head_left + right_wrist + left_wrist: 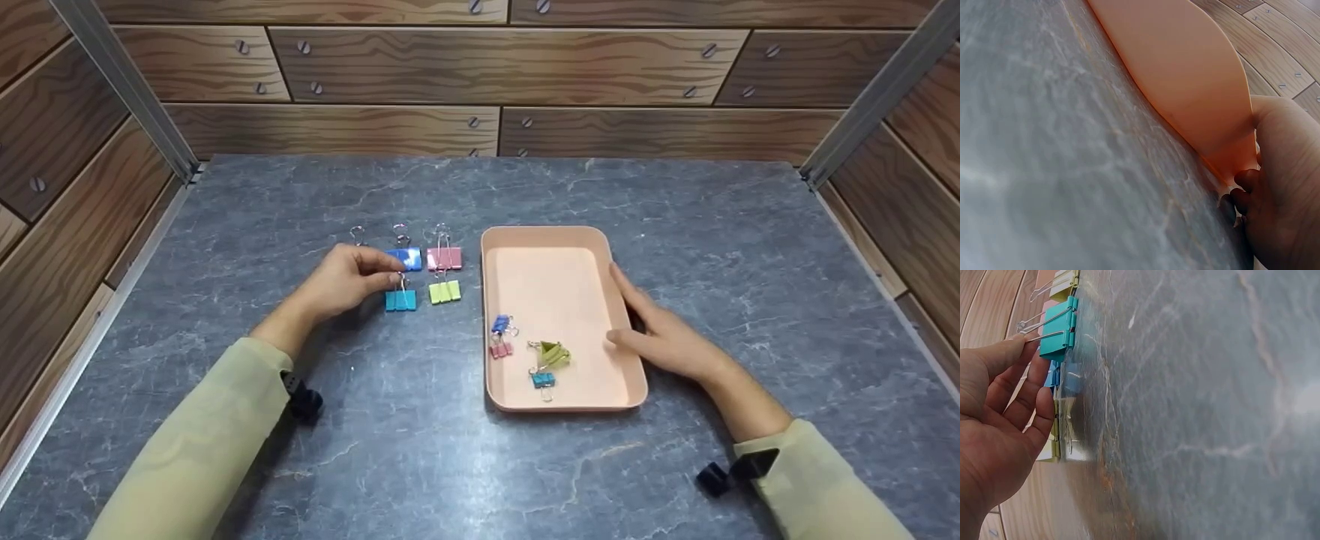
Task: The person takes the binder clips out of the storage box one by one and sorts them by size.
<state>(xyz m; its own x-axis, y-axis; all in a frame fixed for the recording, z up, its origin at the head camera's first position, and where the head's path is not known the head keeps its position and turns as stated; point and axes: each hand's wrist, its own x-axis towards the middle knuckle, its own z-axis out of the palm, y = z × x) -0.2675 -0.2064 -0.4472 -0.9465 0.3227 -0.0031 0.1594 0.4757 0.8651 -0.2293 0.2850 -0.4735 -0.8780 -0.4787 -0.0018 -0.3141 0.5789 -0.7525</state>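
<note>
My left hand (341,281) pinches the wire handles of a teal binder clip (400,301) between thumb and fingertips; the left wrist view shows the clip (1055,332) upright on the tabletop. Just behind it stands a blue binder clip (407,259), partly covered by my fingers. To the right are a pink binder clip (445,259) and a lime binder clip (445,292). A yellow clip (1049,449) is mostly hidden behind the left hand in the head view. My right hand (667,337) grips the right wall of a peach tray (551,236), thumb over the rim.
Inside the tray, toward its near left, lie a small blue clip (500,324), a small pink clip (501,350), an olive-green clip (555,355) and a small teal clip (543,380). Wood-patterned panels (510,64) enclose the grey marbled tabletop (420,465) at the back and sides.
</note>
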